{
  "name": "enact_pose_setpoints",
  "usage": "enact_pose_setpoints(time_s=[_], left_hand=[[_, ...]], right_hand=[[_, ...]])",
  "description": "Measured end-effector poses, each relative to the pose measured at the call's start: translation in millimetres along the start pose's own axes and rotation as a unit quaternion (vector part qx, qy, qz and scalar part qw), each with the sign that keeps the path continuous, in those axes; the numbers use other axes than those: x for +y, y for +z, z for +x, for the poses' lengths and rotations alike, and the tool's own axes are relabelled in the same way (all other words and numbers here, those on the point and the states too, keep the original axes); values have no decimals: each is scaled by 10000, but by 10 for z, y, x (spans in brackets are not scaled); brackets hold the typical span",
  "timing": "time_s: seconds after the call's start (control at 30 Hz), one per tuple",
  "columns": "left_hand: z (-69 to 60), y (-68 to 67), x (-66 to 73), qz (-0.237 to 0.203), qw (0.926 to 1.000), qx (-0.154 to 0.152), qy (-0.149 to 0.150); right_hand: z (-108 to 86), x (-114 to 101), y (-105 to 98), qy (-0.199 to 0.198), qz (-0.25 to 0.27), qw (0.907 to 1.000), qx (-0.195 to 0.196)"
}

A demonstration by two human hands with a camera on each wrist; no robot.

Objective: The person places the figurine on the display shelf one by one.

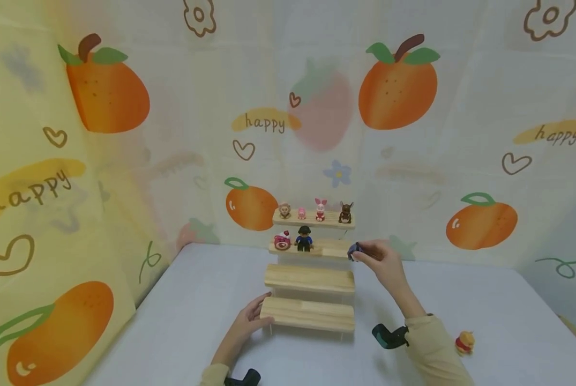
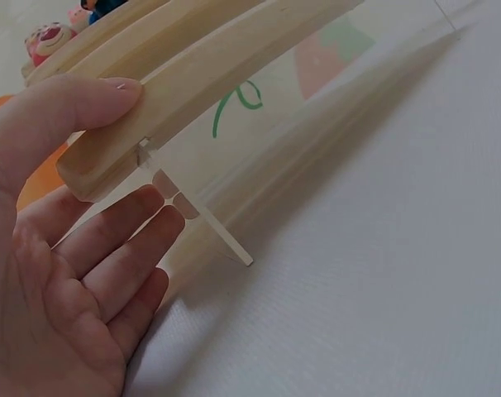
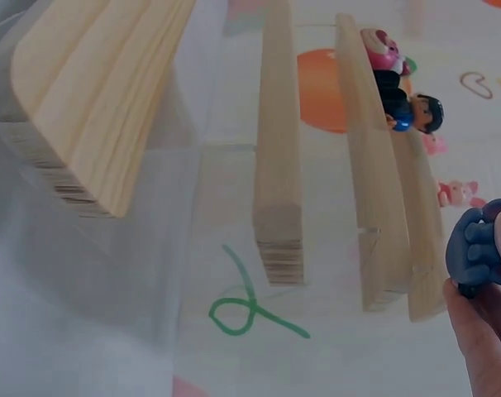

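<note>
A stepped wooden display shelf [image 1: 307, 314] with clear legs stands on the white table. My left hand [image 1: 243, 321] grips the left end of its lowest board; in the left wrist view the thumb lies on top and the fingers are below, by the clear leg [image 2: 209, 211]. My right hand [image 1: 386, 268] pinches a small blue figurine [image 3: 474, 248] at the right end of the second board from the top. On that board sit a pink bear figurine [image 1: 282, 241] and a toy man in a dark cap [image 1: 304, 239].
Along the top board stand a lion-like figurine [image 1: 285, 210], a small pink figurine [image 1: 301, 213], a piglet figurine [image 1: 320, 210] and a brown figurine [image 1: 345, 213]. A yellow bear figurine in red [image 1: 464, 342] is on the table at right. Fruit-printed cloth [image 1: 316, 161] hangs behind.
</note>
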State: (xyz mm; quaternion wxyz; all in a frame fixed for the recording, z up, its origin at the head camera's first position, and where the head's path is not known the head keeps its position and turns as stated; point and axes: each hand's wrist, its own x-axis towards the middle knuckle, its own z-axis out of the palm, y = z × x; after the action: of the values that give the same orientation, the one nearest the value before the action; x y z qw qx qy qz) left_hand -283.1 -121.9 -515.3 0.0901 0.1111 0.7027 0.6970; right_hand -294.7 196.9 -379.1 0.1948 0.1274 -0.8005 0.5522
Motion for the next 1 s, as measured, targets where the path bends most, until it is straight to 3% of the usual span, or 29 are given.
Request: enact_pose_setpoints(time_s=[0.1,0.2,0.4,0.77,1.0], left_hand=[[39,-13,34,-84,9999,-108,61],[-3,-8,24,-208,9996,-164,110],[-13,-11,43,-62,9999,-63,119],[-19,-7,26,-121,9998,-128,45],[-8,11,40,-22,10000,6,-18]], right_hand=[[82,-30,24,-80,-46,10000,37],[120,-36,68,-99,-41,9999,8],[202,-8,133,-283,323,9991,-48],[230,26,262,-62,623,9979,-159],[197,-145,277,29,572,9980,-269]])
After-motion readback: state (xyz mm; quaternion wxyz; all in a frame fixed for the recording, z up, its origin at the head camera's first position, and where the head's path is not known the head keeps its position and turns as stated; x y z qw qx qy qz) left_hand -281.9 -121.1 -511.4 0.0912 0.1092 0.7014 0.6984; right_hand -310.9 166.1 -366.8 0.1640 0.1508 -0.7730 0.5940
